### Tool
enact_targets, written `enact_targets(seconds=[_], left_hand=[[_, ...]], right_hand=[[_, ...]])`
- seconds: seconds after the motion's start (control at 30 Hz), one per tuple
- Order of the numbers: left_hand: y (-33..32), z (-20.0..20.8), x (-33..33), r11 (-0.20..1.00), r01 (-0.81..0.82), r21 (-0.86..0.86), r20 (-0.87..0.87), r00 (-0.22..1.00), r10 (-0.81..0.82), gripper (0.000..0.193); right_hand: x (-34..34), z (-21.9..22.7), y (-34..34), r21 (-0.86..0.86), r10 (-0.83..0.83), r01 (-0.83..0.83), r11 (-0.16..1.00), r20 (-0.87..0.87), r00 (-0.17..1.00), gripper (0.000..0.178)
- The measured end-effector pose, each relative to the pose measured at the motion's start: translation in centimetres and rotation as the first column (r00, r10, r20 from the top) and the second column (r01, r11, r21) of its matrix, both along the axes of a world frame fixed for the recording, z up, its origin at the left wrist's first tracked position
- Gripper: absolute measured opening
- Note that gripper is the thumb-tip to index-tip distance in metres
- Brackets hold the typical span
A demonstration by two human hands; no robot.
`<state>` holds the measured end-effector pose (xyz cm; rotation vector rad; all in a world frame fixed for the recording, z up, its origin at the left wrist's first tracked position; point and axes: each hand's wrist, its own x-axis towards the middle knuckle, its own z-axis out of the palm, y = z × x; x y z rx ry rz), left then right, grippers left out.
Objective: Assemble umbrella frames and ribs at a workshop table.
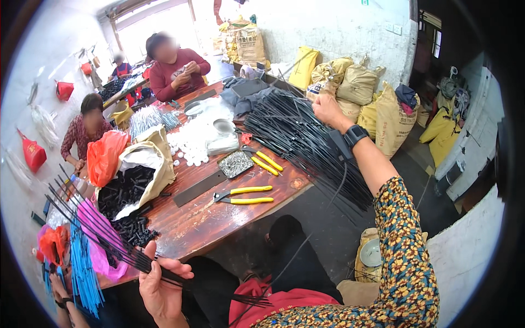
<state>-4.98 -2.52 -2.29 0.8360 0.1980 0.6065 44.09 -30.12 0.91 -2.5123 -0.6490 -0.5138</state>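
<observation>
My left hand (164, 284), at the lower left, holds a loose bundle of thin black rods (136, 257) across the palm under the thumb, its fingertips partly raised. The rods fan up to the left, and their other ends reach over my lap. My right hand (331, 112) is stretched out above the far end of a big pile of long black rods (295, 126). Its fingers are closed on what looks like a thin black rod, a blurred dark streak beside them. A dark band and a small black box (342, 145) are on that wrist.
Yellow-handled pliers (243, 195) and a second yellow-handled tool (267, 163) lie on the wooden table (186, 229), near a tray of small metal pieces (235, 164). A sack of black parts (128, 186) stands left. Co-workers sit around; one's hands (60, 290) are near blue rods (85, 268).
</observation>
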Motion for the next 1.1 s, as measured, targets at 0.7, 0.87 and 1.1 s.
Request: enact_targets(seconds=[0.7, 0.87, 1.1], left_hand=[[-2.7, -0.9, 4.7, 0.989, 0.151, 0.003, -0.096, 0.984, -0.150, 0.045], [-2.7, -0.9, 4.5, 0.985, 0.173, -0.002, -0.077, 0.982, -0.173, 0.045], [-3.0, -0.8, 3.0, 0.987, 0.161, 0.004, -0.052, 0.986, -0.160, 0.048]], right_hand=[[-7.8, -3.1, 0.7, -0.173, -0.126, 0.140, 0.975, 0.087, 0.988, 0.022], [-14.1, -7.5, 3.5, -0.186, 0.114, -0.235, 0.954, -0.501, 0.858, 0.064], [-16.3, -11.6, 5.6, 0.035, 0.018, -0.004, 0.999, -0.400, 0.916, 0.041]])
